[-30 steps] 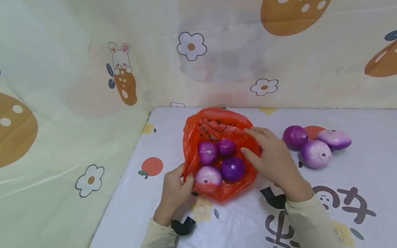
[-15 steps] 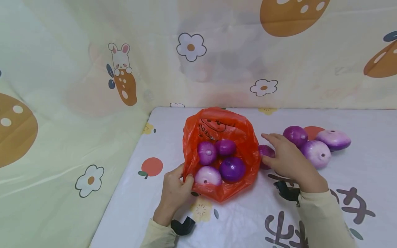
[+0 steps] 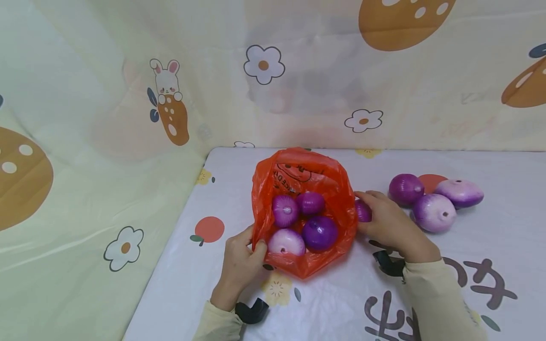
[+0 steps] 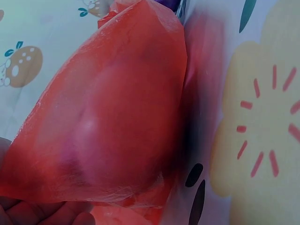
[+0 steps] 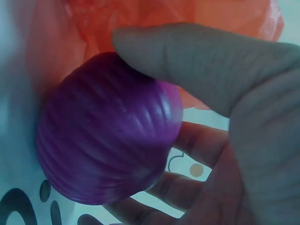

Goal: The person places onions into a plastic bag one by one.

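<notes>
My left hand (image 3: 241,263) pinches the near-left rim of a red plastic bag (image 3: 262,189), whose mouth gapes toward me. Inside lie several purple onions, among them a dark glossy one (image 3: 320,233) and a pale one (image 3: 287,241). Just outside the bag's right side, my right hand (image 3: 390,225) grips another purple onion (image 3: 363,210). In the right wrist view its thumb (image 5: 173,56) lies on top of that ribbed onion (image 5: 108,136), with the fingers round the far side. Through the bag's film (image 4: 126,117) in the left wrist view, a round bulge shows blurred.
Three more onions sit grouped at the right: a dark one (image 3: 406,189), a pale one (image 3: 435,212) and a flatter one (image 3: 459,192). A printed white cloth (image 3: 332,303) covers the table. Patterned curtains (image 3: 311,94) rise along its back and left edges.
My right hand has drawn back from the bag's mouth, then closed round the onion beside the bag. The left hand and the bag have stayed nearly still.
</notes>
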Demonstrator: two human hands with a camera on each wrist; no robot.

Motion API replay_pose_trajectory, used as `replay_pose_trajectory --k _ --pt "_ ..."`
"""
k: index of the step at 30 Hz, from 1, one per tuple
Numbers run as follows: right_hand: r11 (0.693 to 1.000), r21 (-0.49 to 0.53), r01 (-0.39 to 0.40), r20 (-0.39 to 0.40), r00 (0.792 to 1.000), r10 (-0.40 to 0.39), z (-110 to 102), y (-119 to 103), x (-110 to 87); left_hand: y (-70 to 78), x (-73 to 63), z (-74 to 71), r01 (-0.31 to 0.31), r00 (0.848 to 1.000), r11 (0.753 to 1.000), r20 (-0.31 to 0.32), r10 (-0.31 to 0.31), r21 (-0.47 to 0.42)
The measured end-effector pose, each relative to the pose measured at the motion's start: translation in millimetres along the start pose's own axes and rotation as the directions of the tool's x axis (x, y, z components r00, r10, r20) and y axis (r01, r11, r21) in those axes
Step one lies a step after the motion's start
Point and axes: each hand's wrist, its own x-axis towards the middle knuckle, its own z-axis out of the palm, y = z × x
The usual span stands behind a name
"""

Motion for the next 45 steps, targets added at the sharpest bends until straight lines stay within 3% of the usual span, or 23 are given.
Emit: replay_pose_trajectory --k 8,18,35,45 --pt "1.000 -0.006 0.027 -0.008 1.000 -0.027 5 8 3.2 -0.4 0.1 0.7 -0.001 1.000 1.000 0.001 0.001 0.017" --pt "1.000 -0.024 -0.017 -0.011 1.000 0.017 1 5 2.2 -1.9 -0.1 1.7 -0.004 1.000 1.000 0.000 0.004 0.015" --pt "0.998 -0.035 -0.051 -0.104 0.994 0.047 -22 0 -5.1 -0.9 -0.2 1.3 0.013 1.000 1.000 0.008 -0.013 0.004" --pt "0.999 -0.006 -0.039 -0.185 0.982 0.037 -33 -16 -16.0 -2.7 -0.9 2.5 0.020 1.000 1.000 0.004 -0.020 0.006"
